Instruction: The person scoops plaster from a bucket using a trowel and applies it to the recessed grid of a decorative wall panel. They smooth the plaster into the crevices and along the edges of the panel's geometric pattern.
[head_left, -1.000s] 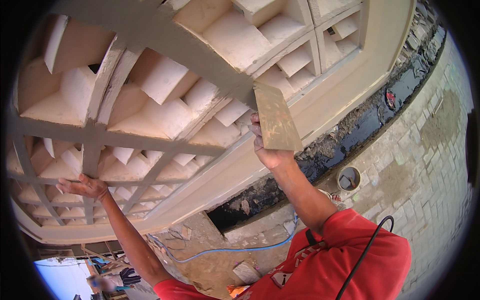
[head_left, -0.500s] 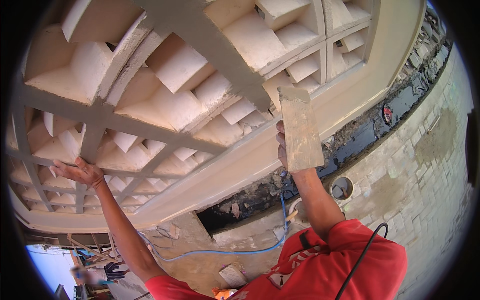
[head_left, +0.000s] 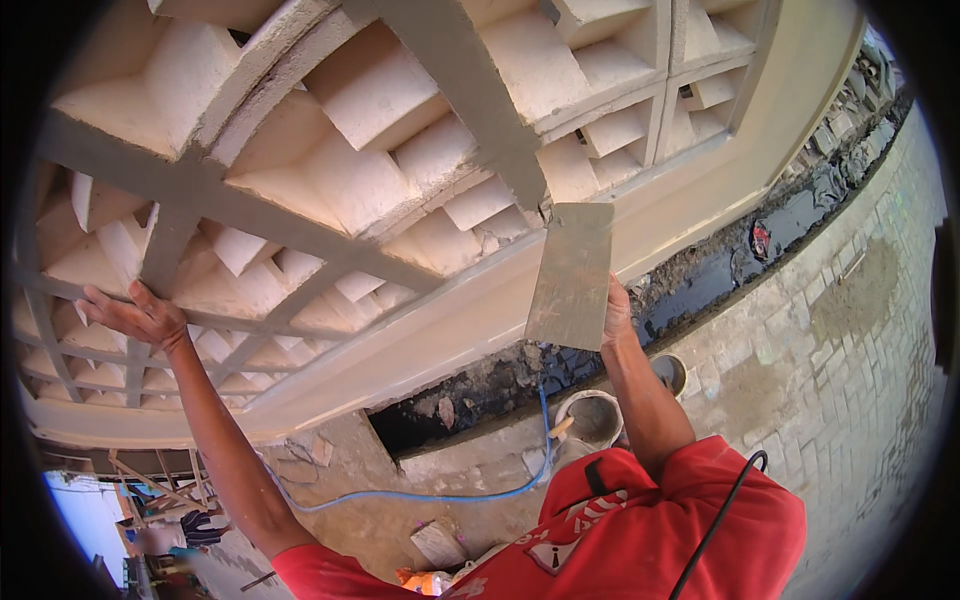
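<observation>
My left hand point(head_left: 140, 320) rests with fingers spread against a grey mortar joint of the pale breeze-block lattice point(head_left: 365, 95). My right hand point(head_left: 615, 320) grips a flat rectangular trowel point(head_left: 568, 270), its face smeared with thin grey mortar. The trowel's top edge is at the lower end of a grey joint, beside the smooth cream border point(head_left: 700, 205) under the blocks; whether it touches the joint I cannot tell. Most of my right fingers are hidden behind the trowel.
Below runs a trench of dark water point(head_left: 665, 315) with rubble along it, beside grey pavers point(head_left: 850, 390). A bucket of grey mix point(head_left: 590, 420), a smaller bucket point(head_left: 668, 373) and a blue hose point(head_left: 410, 496) lie below. A person point(head_left: 180, 535) is at the lower left near timber poles.
My right hand has moved down and to the right with the trowel, which has turned. The view has shifted a little; my left hand stays on the lattice.
</observation>
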